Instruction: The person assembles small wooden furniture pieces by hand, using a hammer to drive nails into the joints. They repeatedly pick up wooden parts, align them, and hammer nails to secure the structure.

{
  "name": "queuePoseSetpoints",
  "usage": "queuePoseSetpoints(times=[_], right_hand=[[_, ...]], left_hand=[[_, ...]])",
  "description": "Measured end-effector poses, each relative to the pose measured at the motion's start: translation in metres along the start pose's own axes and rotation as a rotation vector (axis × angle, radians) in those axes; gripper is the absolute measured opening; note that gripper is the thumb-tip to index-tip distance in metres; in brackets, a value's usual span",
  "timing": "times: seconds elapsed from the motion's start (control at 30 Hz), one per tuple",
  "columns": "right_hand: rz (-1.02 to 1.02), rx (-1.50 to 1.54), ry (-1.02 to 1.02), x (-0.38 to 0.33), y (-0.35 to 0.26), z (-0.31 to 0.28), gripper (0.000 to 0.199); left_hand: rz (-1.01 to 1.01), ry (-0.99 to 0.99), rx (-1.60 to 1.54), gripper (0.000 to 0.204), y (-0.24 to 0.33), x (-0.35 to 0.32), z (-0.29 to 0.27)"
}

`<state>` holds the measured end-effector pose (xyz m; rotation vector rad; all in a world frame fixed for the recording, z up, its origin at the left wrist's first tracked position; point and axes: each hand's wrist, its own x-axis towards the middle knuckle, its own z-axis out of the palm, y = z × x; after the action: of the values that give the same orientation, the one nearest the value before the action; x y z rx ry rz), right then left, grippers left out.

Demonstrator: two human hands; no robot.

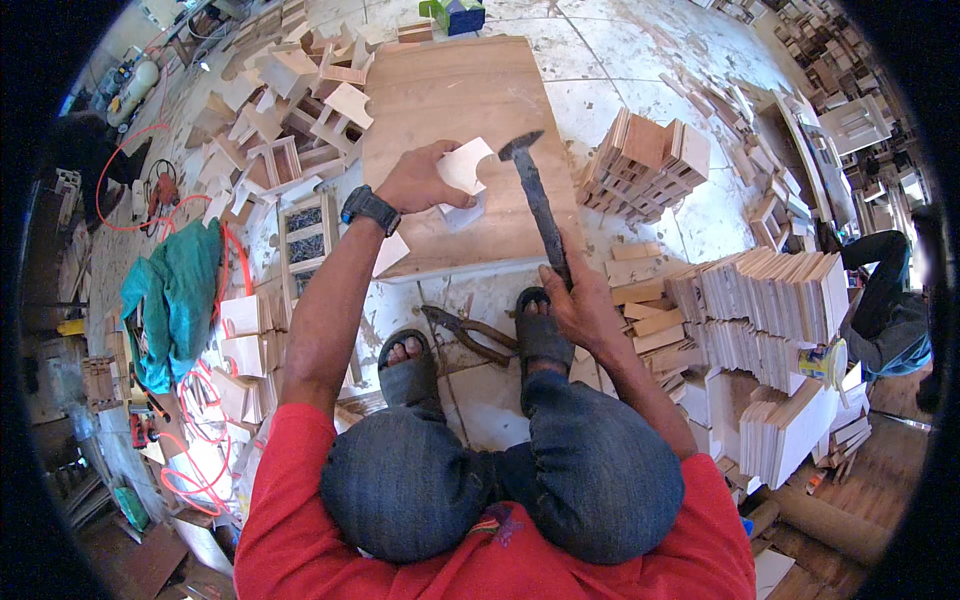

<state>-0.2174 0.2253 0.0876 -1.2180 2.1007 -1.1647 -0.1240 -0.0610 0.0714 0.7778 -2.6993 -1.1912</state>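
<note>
My left hand [418, 180] grips a small pale wooden piece [466, 166] with a curved notch, over the middle of a low plywood work board [450, 90]. A second pale face shows just under the piece; whether the two are joined, I cannot tell. In my right hand [582, 305] is a hammer [541, 208], its head up and just right of the piece, not touching it. Another pale panel [391, 254] lies at the board's near left edge. On the floor between my sandalled feet rests a pair of pincers [468, 331].
A heap of small wooden boxes [290, 110] lies left of the board, near a divided tray of nails [305, 242]. To the right are stacked wooden pieces [645, 165] and cut panels [765, 300]. Green cloth [175, 300] and an orange hose [238, 262] lie left. Another person's leg [880, 260] shows at far right.
</note>
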Motion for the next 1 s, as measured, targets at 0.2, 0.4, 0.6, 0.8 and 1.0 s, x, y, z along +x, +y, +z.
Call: queuePoseSetpoints(times=[0.2, 0.4, 0.6, 0.8, 1.0], right_hand=[[-0.081, 0.003, 0.102, -0.006, -0.022, -0.014, 0.06], [-0.004, -0.214, -0.161, 0.004, -0.006, 0.008, 0.058], [-0.116, -0.157, 0.055, -0.002, 0.004, 0.011, 0.059], [0.049, -0.309, -0.158, 0.007, 0.015, 0.018, 0.055], [0.218, -0.113, 0.005, -0.008, 0.043, 0.021, 0.05]], left_hand=[[0.064, -0.011, -0.058, 0.082, 0.002, -0.003, 0.0], [0.089, -0.033, -0.084, 0.079, 0.004, -0.003, -0.001], [0.112, -0.016, -0.052, 0.075, 0.007, -0.005, -0.002], [0.141, -0.077, -0.008, 0.077, 0.0, 0.004, -0.002], [0.226, 0.494, -0.274, 0.054, -0.042, -0.002, 0.007]])
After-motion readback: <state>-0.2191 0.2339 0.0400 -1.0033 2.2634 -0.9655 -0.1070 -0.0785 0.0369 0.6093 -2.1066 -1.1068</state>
